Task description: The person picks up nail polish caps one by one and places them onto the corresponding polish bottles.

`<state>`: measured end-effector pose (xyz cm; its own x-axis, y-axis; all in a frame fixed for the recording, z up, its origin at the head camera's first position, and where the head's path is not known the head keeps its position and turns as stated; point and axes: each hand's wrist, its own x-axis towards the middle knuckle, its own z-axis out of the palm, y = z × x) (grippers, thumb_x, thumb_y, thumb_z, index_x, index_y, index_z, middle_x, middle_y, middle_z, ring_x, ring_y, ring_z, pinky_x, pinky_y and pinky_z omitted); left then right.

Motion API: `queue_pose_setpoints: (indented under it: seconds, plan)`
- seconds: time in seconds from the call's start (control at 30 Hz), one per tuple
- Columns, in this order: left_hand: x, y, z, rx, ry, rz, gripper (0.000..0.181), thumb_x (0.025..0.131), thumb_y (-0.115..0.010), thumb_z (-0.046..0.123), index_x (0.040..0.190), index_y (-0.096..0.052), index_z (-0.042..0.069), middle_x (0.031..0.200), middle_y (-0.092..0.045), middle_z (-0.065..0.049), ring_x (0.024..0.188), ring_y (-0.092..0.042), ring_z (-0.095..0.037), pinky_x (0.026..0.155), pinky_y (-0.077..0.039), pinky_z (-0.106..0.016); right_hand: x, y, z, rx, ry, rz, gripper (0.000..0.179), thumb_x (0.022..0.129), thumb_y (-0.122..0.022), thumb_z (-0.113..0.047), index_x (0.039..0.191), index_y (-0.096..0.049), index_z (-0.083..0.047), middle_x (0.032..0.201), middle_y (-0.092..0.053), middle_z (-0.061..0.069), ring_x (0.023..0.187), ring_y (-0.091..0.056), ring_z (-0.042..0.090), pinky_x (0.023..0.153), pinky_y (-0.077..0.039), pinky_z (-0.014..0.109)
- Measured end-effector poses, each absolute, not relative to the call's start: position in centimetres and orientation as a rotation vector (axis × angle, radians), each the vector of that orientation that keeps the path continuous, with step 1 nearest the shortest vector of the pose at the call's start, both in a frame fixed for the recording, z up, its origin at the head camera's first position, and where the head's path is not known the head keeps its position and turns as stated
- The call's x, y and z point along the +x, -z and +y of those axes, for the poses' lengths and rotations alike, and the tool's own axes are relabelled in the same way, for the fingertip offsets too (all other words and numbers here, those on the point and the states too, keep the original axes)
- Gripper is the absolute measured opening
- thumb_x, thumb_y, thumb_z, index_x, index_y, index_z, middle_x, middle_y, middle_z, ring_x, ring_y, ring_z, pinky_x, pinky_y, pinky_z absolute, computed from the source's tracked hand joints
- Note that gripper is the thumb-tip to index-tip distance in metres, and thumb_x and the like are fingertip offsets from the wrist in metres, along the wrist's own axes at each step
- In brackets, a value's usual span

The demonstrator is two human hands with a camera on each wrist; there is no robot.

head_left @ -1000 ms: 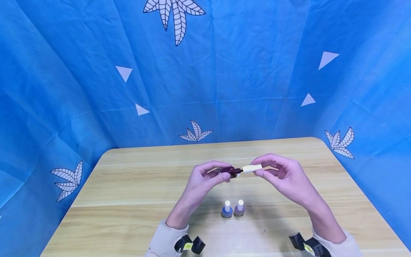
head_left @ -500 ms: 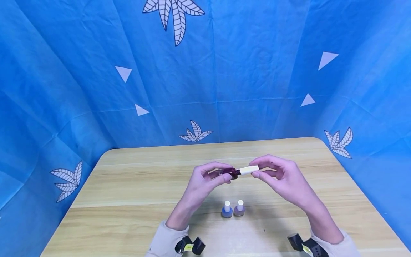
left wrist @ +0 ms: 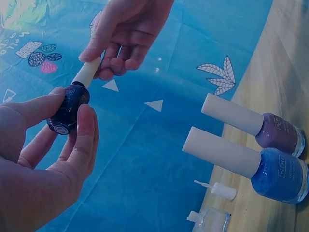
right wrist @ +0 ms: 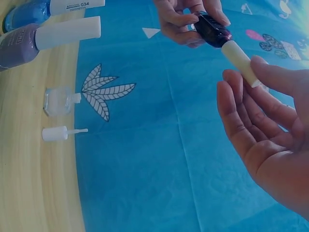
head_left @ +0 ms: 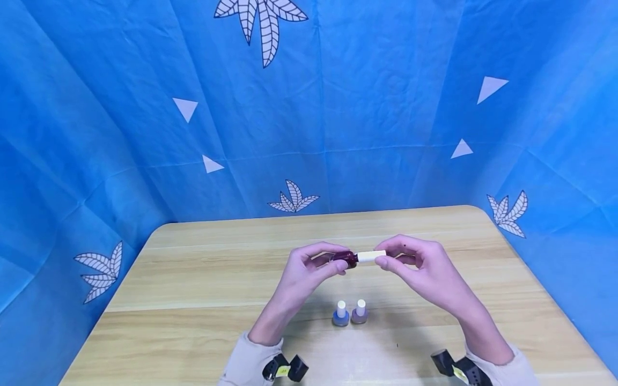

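A dark red nail polish bottle is held above the table between the thumb and fingers of my left hand. Its long whitish cap points right, and my right hand pinches the far end with thumb and fingertips. In the right wrist view the cap meets the neck end of the bottle; whether it is fully seated I cannot tell. The left wrist view shows the bottle looking almost black, tilted, its base towards my left palm.
Blue and mauve nail polish bottles stand capped, side by side, nearer me on the wooden table. Past them are an uncapped clear bottle and a white brush cap lying down. A blue curtain surrounds the table.
My right hand has moved slightly left, bringing the cap down to the red bottle's neck. The thin dark gap seen earlier between them has closed. My left hand has stayed in place.
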<state>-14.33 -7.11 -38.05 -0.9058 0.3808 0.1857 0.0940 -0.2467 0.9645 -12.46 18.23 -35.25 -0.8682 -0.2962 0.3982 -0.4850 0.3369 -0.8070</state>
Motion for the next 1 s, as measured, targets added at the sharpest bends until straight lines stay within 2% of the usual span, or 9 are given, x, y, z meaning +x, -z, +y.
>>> queue_pose_setpoints:
  seconds: [0.1,0.23,0.33,0.53,0.8,1.0]
  plan:
    - [-14.33,38.03,-7.11,0.58,-2.263,1.809,0.029,0.091,-0.074,-0.004,0.12,-0.07,-0.006,0.119,-0.069,-0.019,0.107,-0.071,-0.029,0.095,-0.06,-0.042,-12.38,35.16,18.25,0.693,-1.526,-2.451,0.008,0.096,-0.074,-0.014,0.103,-0.075,-0.018,0.087,-0.072,-0.003,0.073,-0.07,0.015,0.057,-0.055,0.026]
    - [-14.35,38.0,-7.14,0.584,-2.253,1.821,0.03,0.091,-0.075,-0.003,0.121,-0.07,-0.006,0.119,-0.069,-0.019,0.107,-0.071,-0.03,0.094,-0.06,-0.042,-12.39,35.11,18.27,0.675,-1.503,-2.474,0.007,0.097,-0.073,-0.015,0.103,-0.075,-0.018,0.083,-0.07,-0.004,0.071,-0.069,0.014,0.056,-0.054,0.026]
    - [-14.38,37.97,-7.15,0.587,-2.255,1.819,0.03,0.091,-0.074,-0.003,0.121,-0.07,-0.005,0.119,-0.07,-0.019,0.107,-0.071,-0.03,0.094,-0.06,-0.042,-12.48,35.08,18.28,0.685,-1.508,-2.453,0.013,0.095,-0.075,-0.012,0.108,-0.074,-0.016,0.089,-0.072,-0.004,0.074,-0.07,0.014,0.061,-0.058,0.025]
    - [-14.45,37.97,-7.22,0.557,-2.264,1.813,0.03,0.092,-0.074,-0.003,0.121,-0.07,-0.006,0.118,-0.07,-0.019,0.104,-0.072,-0.028,0.093,-0.061,-0.042,-12.57,34.87,18.49,0.759,-1.545,-2.364,0.031,0.089,-0.079,0.0,0.116,-0.071,-0.013,0.106,-0.073,-0.001,0.088,-0.071,0.016,0.08,-0.063,0.026]
    - [-14.48,37.87,-7.34,0.548,-2.259,1.817,0.03,0.092,-0.073,-0.003,0.122,-0.069,-0.006,0.119,-0.07,-0.019,0.103,-0.072,-0.028,0.093,-0.061,-0.041,-12.63,34.76,18.59,0.853,-1.546,-2.301,0.032,0.087,-0.076,0.01,0.112,-0.073,-0.01,0.105,-0.073,0.002,0.088,-0.072,0.019,0.08,-0.063,0.028]
    - [-14.41,37.9,-7.35,0.549,-2.253,1.818,0.03,0.092,-0.073,-0.003,0.122,-0.069,-0.007,0.119,-0.07,-0.02,0.104,-0.072,-0.028,0.094,-0.06,-0.041,-12.59,34.93,18.66,0.822,-1.477,-2.312,0.028,0.087,-0.078,0.006,0.106,-0.076,-0.014,0.1,-0.074,-0.001,0.083,-0.071,0.016,0.077,-0.063,0.024]
